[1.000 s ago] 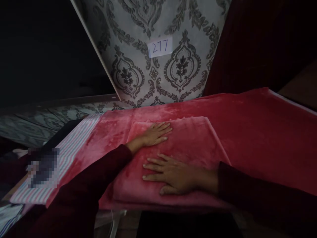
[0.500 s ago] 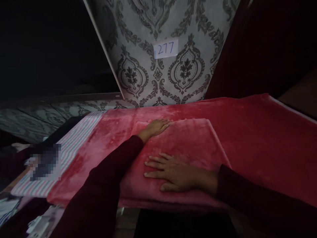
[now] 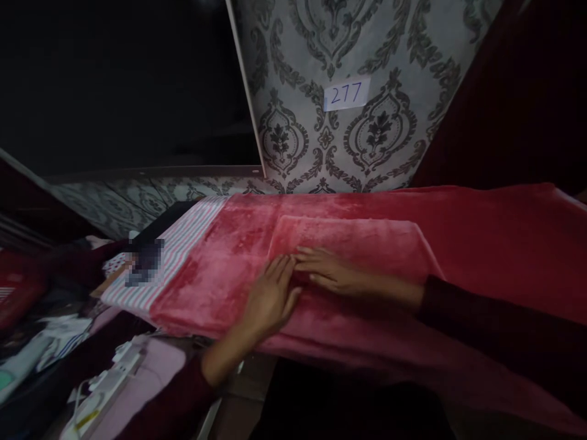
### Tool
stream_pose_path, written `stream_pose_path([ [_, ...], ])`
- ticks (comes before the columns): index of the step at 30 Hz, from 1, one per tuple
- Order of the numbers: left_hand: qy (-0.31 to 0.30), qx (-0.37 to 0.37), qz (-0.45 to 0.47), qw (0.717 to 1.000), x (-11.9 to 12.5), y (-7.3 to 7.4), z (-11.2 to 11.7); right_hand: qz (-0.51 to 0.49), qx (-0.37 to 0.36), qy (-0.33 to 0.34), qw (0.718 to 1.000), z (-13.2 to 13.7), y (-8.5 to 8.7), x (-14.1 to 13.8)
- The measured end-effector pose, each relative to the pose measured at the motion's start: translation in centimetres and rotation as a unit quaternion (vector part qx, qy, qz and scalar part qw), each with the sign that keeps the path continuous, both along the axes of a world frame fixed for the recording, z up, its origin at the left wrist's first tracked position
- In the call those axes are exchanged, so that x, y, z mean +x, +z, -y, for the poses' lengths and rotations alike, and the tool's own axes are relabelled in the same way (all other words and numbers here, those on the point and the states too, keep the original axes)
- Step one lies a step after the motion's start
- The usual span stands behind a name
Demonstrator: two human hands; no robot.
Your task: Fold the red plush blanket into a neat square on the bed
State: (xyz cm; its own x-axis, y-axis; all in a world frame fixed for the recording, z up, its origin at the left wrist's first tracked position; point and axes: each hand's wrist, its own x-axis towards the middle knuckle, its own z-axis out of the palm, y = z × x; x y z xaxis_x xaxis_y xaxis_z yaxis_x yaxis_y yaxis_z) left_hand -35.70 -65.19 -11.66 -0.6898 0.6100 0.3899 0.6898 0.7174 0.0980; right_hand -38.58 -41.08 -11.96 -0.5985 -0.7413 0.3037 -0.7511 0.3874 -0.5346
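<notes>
A folded piece of pink-red plush cloth lies flat on a larger red plush blanket that covers the table. My left hand rests on the cloth's near left part, fingers stretched out and pointing away from me. Across from it, my right hand lies flat on the folded cloth, its fingertips close to or touching the left fingertips. Neither hand grips anything. The cloth's near left corner is hidden under my hands.
A striped cloth covers the table's left end, with a blurred-out item on it. Behind stands a large dark screen. A paper marked 277 is on the patterned wall. At lower left are a white power strip and piled clothes.
My left hand has drawn back toward me from the cloth's far edge. My right hand has moved slightly farther away, and the two now meet. The view has swung left.
</notes>
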Motion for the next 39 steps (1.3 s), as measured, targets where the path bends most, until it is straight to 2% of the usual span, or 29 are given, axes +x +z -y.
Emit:
stream_pose_path([
  [3,0.060,0.040,-0.035,0.997,3.3,-3.4,0.0,-0.028,0.082,-0.017,0.996,2.4,-0.2,-3.2],
  [6,0.098,0.042,-0.061,0.992,4.2,-6.2,-1.2,-0.030,0.165,-0.036,0.985,4.4,-1.0,-6.4],
  [8,0.107,0.042,-0.067,0.991,4.4,-7.3,-1.8,-0.036,0.199,-0.047,0.978,4.9,-1.6,-8.5],
  [15,0.103,0.062,-0.071,0.990,4.6,-8.4,-1.6,0.011,0.222,-0.120,0.968,3.7,-2.1,-15.1],
  [22,0.110,0.077,-0.073,0.988,4.6,-9.3,-1.9,0.049,0.211,-0.192,0.957,3.4,-3.7,-17.8],
  [26,0.107,0.069,-0.074,0.989,4.4,-8.8,-1.7,0.051,0.216,-0.218,0.950,3.7,-3.5,-17.7],
  [31,0.110,0.072,-0.089,0.987,4.2,-8.3,-1.6,0.044,0.225,-0.228,0.946,4.2,-0.1,-15.8],
  [33,0.108,0.077,-0.091,0.987,4.0,-8.3,-1.5,0.020,0.225,-0.212,0.951,3.8,1.2,-13.5],
  [35,0.105,0.083,-0.091,0.987,4.0,-8.1,-1.4,-0.011,0.221,-0.172,0.960,2.9,1.8,-10.4],
  [39,0.094,0.097,-0.084,0.987,4.7,-7.1,-2.4,-0.017,0.217,-0.093,0.972,-0.3,1.3,-4.1],
])
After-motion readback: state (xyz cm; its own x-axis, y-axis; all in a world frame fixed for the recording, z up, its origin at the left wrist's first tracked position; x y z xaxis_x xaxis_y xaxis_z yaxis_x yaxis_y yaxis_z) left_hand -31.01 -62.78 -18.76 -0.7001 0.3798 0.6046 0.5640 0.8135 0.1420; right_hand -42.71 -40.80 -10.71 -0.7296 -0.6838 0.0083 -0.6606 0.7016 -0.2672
